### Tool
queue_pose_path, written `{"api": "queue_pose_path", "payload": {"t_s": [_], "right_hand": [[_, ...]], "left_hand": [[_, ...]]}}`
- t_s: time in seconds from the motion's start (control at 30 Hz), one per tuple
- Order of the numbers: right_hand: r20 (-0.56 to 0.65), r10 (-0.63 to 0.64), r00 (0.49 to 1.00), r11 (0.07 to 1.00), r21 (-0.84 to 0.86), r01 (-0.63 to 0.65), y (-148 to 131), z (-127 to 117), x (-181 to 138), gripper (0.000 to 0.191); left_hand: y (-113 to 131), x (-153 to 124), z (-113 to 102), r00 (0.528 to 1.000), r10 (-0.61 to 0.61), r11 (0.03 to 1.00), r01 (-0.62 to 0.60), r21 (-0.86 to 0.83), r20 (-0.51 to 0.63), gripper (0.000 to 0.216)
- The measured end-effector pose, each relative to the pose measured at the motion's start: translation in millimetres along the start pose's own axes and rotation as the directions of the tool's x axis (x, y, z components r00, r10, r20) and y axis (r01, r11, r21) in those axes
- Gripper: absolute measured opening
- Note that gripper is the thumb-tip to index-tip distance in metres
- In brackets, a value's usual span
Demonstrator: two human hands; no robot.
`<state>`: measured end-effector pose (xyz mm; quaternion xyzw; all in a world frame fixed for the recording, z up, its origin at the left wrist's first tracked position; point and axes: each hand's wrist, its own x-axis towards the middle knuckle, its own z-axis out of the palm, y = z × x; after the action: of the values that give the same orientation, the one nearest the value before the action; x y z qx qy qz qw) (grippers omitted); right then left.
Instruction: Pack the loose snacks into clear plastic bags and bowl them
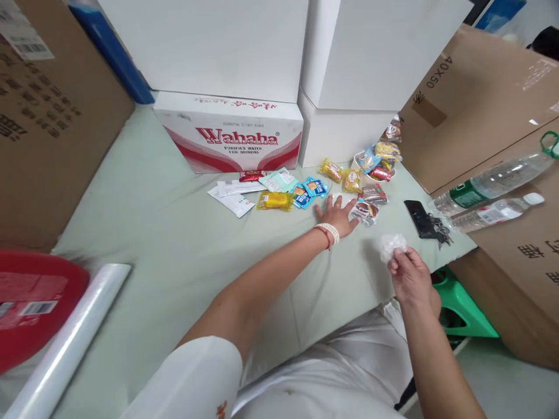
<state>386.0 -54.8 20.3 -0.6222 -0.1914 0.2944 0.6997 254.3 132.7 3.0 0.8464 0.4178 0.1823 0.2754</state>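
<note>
My left hand (335, 217), with beads at the wrist, lies spread on the pale green cloth, its fingers reaching among small packets. Just right of it lie a brown-and-white wrapped snack (365, 212) and a brown packet (374, 193). Blue sachets (315, 187) and a yellow wrapped snack (275, 201) are on its left. Beyond the fingertips are two yellow wrapped snacks (351, 180). Over the table's near right part, my right hand (409, 272) pinches a crumpled clear plastic wrapper (391, 247). A white bowl (360, 169) holds several wrapped snacks at the back right.
A Wahaba-labelled carton (236, 139) and white boxes (349, 137) line the back. Right of my hands are a black phone (419, 219), keys (440, 228) and two plastic bottles (480, 189). A plastic roll (74, 337) and red container (39, 291) lie left. Cardboard boxes (484, 93) flank the table.
</note>
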Motion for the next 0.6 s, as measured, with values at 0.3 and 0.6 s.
{"api": "queue_pose_path", "payload": {"t_s": [0.3, 0.6], "right_hand": [[0.421, 0.390, 0.819, 0.916, -0.083, -0.394, 25.8, 71.1, -42.6, 0.044], [0.542, 0.352, 0.763, 0.935, -0.162, -0.316, 33.5, 111.6, -56.6, 0.042]], "left_hand": [[-43.1, -152.4, -25.6, 0.946, -0.260, 0.406, 0.289, -0.867, 0.194, 0.044], [-75.3, -174.7, -45.6, 0.914, -0.387, 0.162, 0.192, -0.968, 0.117, 0.044]]}}
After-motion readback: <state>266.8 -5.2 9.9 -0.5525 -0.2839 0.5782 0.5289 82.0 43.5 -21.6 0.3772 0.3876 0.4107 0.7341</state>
